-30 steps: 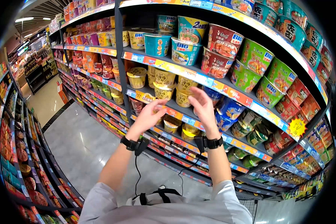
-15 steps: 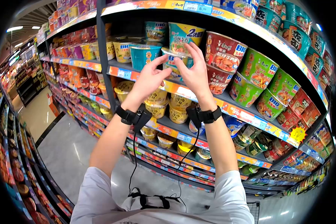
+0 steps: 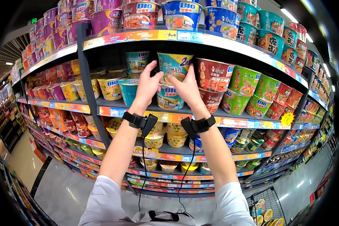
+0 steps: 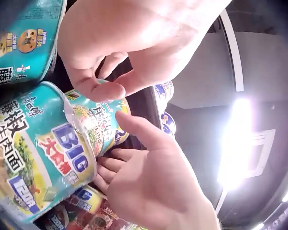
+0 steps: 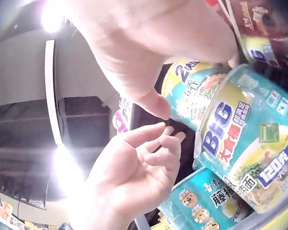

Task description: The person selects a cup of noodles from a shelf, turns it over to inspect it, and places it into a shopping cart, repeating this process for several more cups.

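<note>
A teal-and-yellow noodle cup (image 3: 173, 67) stands on top of another cup (image 3: 169, 98) on the shelf. At its left side is my left hand (image 3: 148, 87), fingers bent loosely and thumb toward the cup. My right hand (image 3: 187, 89) is at the right side, fingertips by the cup's edge and thumb across its front. In the left wrist view the right hand (image 4: 153, 184) has its fingers spread beside the upper cup (image 4: 98, 117). The right wrist view shows the left hand (image 5: 141, 167) with nothing in it. Whether either hand touches the cup, I cannot tell.
Red cups (image 3: 214, 75) stand close on the right, and teal cups (image 3: 129, 90) on the left. A shelf edge (image 3: 192, 37) runs above the stack. Yellow cups (image 3: 176, 139) fill the shelf below. A wire cart (image 3: 269, 199) holding cups stands at lower right.
Both hands have risen from in front of the lower yellow cups to either side of the teal-and-yellow cup. The head view has shifted, showing more of the top shelf and the cart.
</note>
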Demonstrator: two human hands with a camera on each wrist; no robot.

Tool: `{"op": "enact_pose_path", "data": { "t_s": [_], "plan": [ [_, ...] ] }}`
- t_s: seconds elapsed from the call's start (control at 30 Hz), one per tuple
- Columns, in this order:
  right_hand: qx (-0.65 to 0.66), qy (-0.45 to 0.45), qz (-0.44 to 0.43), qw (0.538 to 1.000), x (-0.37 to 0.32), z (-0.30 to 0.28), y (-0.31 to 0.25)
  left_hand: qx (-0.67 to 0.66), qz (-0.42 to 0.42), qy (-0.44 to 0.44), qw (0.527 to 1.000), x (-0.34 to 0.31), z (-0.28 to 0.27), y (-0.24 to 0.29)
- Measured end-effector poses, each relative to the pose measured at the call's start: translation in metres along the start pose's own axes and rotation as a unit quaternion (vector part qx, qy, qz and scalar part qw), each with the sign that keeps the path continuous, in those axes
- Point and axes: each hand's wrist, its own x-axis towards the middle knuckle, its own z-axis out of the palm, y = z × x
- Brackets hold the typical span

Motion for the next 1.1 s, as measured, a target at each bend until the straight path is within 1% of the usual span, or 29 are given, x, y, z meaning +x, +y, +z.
{"op": "enact_pose_path", "data": {
  "t_s": [0.07,0.1,0.13,0.17,0.2,0.23,0.27,0.33,0.37,0.4,0.47,0.5,0.53,0.6,0.63,0.67,0.73,0.8,0.83,0.87,0.93,0.97,1.0,1.07,1.1],
  "plan": [
    [0.113,-0.05,0.037,0.992,0.003,-0.002,-0.001,0.004,-0.009,-0.018,1.0,0.006,0.0,0.004],
    [0.1,-0.018,0.025,0.995,0.001,-0.001,-0.004,-0.012,-0.024,-0.046,0.999,0.01,-0.003,0.004],
    [0.096,-0.015,0.024,0.995,0.0,0.001,-0.006,-0.028,-0.039,-0.074,0.996,0.014,-0.005,0.004],
    [0.06,0.006,0.001,0.998,-0.003,0.002,-0.007,-0.031,-0.039,-0.077,0.996,0.015,-0.006,0.001],
    [0.022,0.025,-0.021,0.999,-0.009,0.003,-0.011,-0.028,-0.029,-0.049,0.998,0.012,-0.008,0.0],
    [0.024,0.017,-0.001,1.0,-0.016,0.0,-0.023,-0.024,-0.019,-0.021,0.999,0.01,-0.009,0.0],
    [0.021,0.017,-0.001,1.0,-0.018,0.001,-0.02,-0.026,-0.02,-0.022,0.999,0.007,-0.012,0.0],
    [-0.023,0.024,-0.062,0.998,-0.023,0.004,-0.017,-0.031,-0.041,-0.014,0.999,-0.004,-0.019,0.006],
    [0.008,0.026,-0.064,0.998,-0.03,0.003,-0.021,-0.06,-0.037,-0.007,0.997,-0.014,-0.021,0.013],
    [0.008,0.026,-0.065,0.998,-0.034,0.002,-0.027,-0.061,-0.036,-0.006,0.997,-0.018,-0.022,0.015],
    [0.039,0.031,-0.1,0.994,-0.045,-0.001,-0.035,-0.044,0.031,-0.001,0.999,-0.028,-0.024,0.015],
    [0.049,0.036,-0.084,0.995,-0.05,-0.002,-0.039,-0.02,0.053,0.014,0.998,-0.033,-0.025,0.014],
    [0.049,0.033,-0.082,0.995,-0.057,-0.004,-0.041,-0.02,0.05,0.016,0.998,-0.041,-0.026,0.012],
    [0.18,0.035,-0.084,0.979,-0.072,-0.011,-0.045,0.069,0.182,0.041,0.98,-0.063,-0.027,0.012],
    [0.224,0.027,-0.079,0.971,-0.082,-0.019,-0.052,0.141,0.2,0.044,0.969,-0.079,-0.029,0.017],
    [0.243,0.029,-0.073,0.967,-0.094,-0.025,-0.051,0.15,0.206,0.049,0.966,-0.094,-0.027,0.019],
    [0.28,0.012,-0.057,0.958,-0.124,-0.039,-0.04,0.156,0.227,0.031,0.961,-0.119,-0.034,-0.002],
    [0.32,-0.022,-0.017,0.947,-0.156,-0.05,-0.033,0.056,0.198,0.021,0.978,-0.145,-0.034,-0.022],
    [0.335,-0.025,0.031,0.941,-0.175,-0.052,-0.025,-0.013,0.121,0.002,0.993,-0.16,-0.033,-0.03],
    [0.335,-0.035,0.052,0.94,-0.193,-0.054,-0.012,-0.044,0.055,-0.008,0.997,-0.174,-0.031,-0.034],
    [0.378,-0.057,0.15,0.912,-0.224,-0.059,-0.007,-0.102,-0.02,-0.062,0.993,-0.196,-0.029,-0.058],
    [0.383,-0.06,0.165,0.907,-0.24,-0.057,0.001,-0.115,-0.105,-0.076,0.985,-0.214,-0.035,-0.078],
    [0.405,-0.059,0.2,0.89,-0.254,-0.056,0.006,-0.15,-0.145,-0.074,0.975,-0.226,-0.031,-0.083],
    [0.404,-0.052,0.22,0.886,-0.275,-0.058,0.014,-0.158,-0.179,-0.073,0.968,-0.244,-0.03,-0.095],
    [0.404,-0.061,0.273,0.871,-0.285,-0.061,0.019,-0.156,-0.192,-0.073,0.966,-0.252,-0.03,-0.1]
  ]
}}
